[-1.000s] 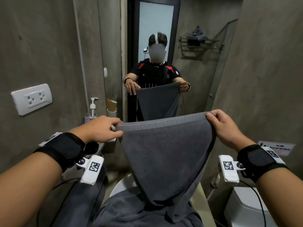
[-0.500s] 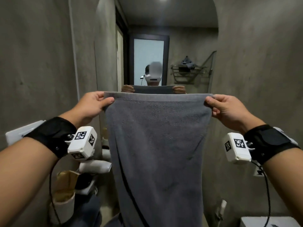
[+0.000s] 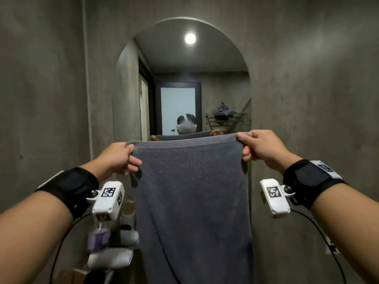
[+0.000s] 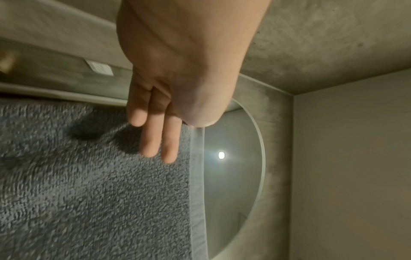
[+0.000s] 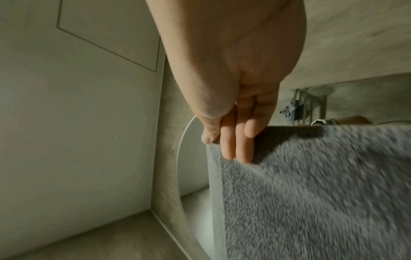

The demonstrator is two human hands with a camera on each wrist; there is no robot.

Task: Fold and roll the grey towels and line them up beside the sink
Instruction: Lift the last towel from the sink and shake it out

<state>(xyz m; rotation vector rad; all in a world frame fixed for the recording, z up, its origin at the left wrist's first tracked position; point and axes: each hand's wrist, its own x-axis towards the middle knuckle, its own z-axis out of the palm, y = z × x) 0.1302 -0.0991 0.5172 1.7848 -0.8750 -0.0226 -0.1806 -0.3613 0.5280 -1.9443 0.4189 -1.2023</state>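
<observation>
Left grip: the left hand [image 3: 118,155] is pinching the top left corner of the grey towel [image 3: 190,201], thumb behind the hem and fingers [image 4: 155,140] lying flat on the near face just below the edge
Right grip: the right hand [image 3: 259,147] is pinching the top right corner in the same way, its thumb at the hem and its fingers [image 5: 238,146] pressing on the terry side
Towel at the grips: the top hem is running taut from one hand to the other, sitting a little higher at the right hand than at the left
Towel below the grips: the cloth is hanging straight down between the two forearms as one flat panel, its lower end running out of the bottom of the head view
Wrists: a black strap and a white camera block are sitting on each forearm, with thin black cables trailing down
Behind the towel: an arched mirror [image 3: 225,78] on the grey concrete wall is showing the person, the reflected towel edge, a round ceiling light [image 3: 190,38], a frosted door and a wire shelf
Lower left: a blurred bottle with a purple label [image 3: 98,238] and some white items are showing below the left wrist
</observation>
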